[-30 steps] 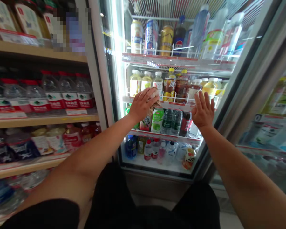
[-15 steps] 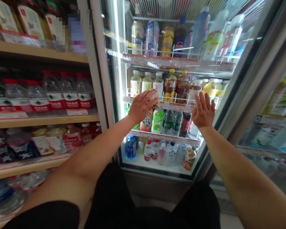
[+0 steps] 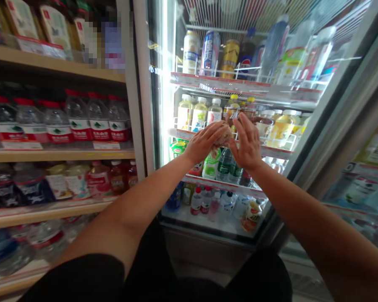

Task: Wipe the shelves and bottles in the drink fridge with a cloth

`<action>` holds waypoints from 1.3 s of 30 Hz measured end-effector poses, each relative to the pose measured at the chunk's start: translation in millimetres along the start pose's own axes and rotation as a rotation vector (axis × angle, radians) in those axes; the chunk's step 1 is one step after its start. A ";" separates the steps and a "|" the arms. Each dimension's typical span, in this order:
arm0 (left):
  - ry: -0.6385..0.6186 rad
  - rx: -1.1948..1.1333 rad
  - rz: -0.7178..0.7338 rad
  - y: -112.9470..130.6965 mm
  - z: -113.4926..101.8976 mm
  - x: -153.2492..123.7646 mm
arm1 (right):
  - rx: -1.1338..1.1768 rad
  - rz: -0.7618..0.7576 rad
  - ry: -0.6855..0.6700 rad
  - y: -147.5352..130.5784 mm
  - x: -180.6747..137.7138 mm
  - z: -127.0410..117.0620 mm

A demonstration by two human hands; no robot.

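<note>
My left hand (image 3: 203, 142) is closed over a crumpled, pale brownish cloth (image 3: 224, 135), held up at the glass door (image 3: 204, 235) of a lit drinks fridge. Part of the cloth bulges out past the fingers. Just to its right, my right hand (image 3: 247, 142) is raised with its fingers apart and nothing in it. Its thumb side is close to the cloth; whether they touch I cannot tell. Behind the hands, bottles with yellow caps (image 3: 234, 102) and a green-labelled bottle (image 3: 211, 165) are partly hidden.
Wooden shelves (image 3: 59, 157) with red-capped water bottles (image 3: 99, 119) stand on the left. Cans (image 3: 210, 52) and bottles line the fridge's wire-fronted racks. A grey upright frame (image 3: 321, 144) rises at the right, with another stocked cooler beyond it.
My right hand has moved left, from well apart to beside the cloth. My left hand, still holding the cloth, has shifted slightly right. The view has shifted a little.
</note>
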State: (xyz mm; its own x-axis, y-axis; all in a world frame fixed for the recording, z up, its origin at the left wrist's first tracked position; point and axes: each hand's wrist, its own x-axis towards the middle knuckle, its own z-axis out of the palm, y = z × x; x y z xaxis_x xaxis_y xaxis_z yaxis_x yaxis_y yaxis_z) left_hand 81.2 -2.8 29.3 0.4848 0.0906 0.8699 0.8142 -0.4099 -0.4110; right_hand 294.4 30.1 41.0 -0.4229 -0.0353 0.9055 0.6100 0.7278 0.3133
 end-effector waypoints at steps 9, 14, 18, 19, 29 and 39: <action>-0.124 0.160 -0.147 -22.8 -30.8 -41.4 | -0.006 -0.185 -0.287 -16.0 -6.1 23.1; -0.058 0.249 -0.240 -51.1 -32.3 -73.4 | -0.029 -0.292 -0.282 -1.7 2.5 13.5; -0.040 0.253 -0.271 -56.3 -21.6 -81.3 | -0.081 -0.191 -0.188 6.3 15.8 7.7; -0.040 0.246 -0.274 -55.7 -20.5 -81.4 | -0.101 -0.159 -0.160 7.6 16.3 7.2; -0.060 0.191 -0.320 -51.0 -22.8 -80.2 | -0.142 -0.276 -0.293 9.3 20.3 11.2; -0.052 0.209 -0.318 -49.7 -23.6 -80.5 | -0.137 -0.208 -0.287 4.7 34.7 3.5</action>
State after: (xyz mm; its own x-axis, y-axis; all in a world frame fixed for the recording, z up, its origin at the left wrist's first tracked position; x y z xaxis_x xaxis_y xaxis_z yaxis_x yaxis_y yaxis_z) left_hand -5.8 -11.2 -13.9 0.2089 0.2317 0.9501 0.9715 -0.1607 -0.1744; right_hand 280.3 34.7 72.8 -0.7057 0.0352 0.7076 0.5674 0.6262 0.5347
